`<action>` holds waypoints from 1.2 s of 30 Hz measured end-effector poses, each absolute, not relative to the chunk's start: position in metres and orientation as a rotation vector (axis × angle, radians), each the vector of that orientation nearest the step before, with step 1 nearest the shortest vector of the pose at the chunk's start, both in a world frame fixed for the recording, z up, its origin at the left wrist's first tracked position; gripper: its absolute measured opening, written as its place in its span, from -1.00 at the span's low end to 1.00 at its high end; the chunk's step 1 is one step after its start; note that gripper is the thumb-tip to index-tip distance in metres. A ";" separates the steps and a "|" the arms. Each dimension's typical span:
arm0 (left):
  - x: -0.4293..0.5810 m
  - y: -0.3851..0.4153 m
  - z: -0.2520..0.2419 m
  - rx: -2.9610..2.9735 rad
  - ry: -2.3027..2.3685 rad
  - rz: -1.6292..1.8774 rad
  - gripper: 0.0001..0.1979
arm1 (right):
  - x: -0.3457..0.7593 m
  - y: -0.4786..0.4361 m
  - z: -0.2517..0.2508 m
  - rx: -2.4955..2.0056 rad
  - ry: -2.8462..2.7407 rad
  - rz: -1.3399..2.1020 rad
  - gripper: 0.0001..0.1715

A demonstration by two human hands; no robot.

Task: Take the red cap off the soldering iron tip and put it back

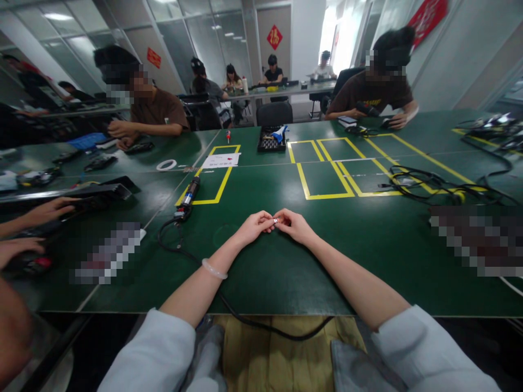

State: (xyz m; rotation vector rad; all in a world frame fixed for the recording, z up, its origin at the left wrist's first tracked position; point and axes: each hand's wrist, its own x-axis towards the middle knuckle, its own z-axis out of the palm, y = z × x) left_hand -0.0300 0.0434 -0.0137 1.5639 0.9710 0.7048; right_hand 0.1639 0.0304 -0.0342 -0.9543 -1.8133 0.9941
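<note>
Over the green table (261, 277), my left hand (258, 226) and my right hand (295, 225) meet, fingertips pinched together. Between them shows a tiny light, shiny piece (276, 220) with a touch of red; its kind is too small to make out. Both hands are closed on it, and the fingers hide most of it. A bracelet (214, 269) circles my left wrist. To the left lies a dark cylindrical tool (190, 191), its black cable (261, 326) running down past the table's front edge.
Yellow tape outlines (330, 196) mark the table beyond my hands. A black tray (266, 142) with a blue-and-white item stands farther back. White paper (223, 160) and a tape roll (166, 164) lie at left, tangled black cables (420, 179) at right. Other people sit around; a neighbour's hands (49, 215) work at far left.
</note>
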 end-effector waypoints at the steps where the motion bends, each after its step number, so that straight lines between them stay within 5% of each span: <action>1: -0.030 0.043 -0.014 1.560 0.963 0.717 -0.65 | 0.164 0.031 -0.035 -0.952 -1.795 1.019 -0.69; 23: -0.050 0.054 -0.007 1.777 1.057 0.743 -0.63 | 0.164 0.035 -0.034 -1.037 -1.815 0.955 -0.82; 30: -0.164 0.090 0.008 2.282 1.989 0.602 -0.42 | 0.164 0.035 -0.034 -1.040 -1.830 0.971 -0.81; 36: -0.260 0.109 0.010 1.984 2.520 0.151 -0.26 | 0.164 0.036 -0.035 -1.059 -1.846 0.940 -0.80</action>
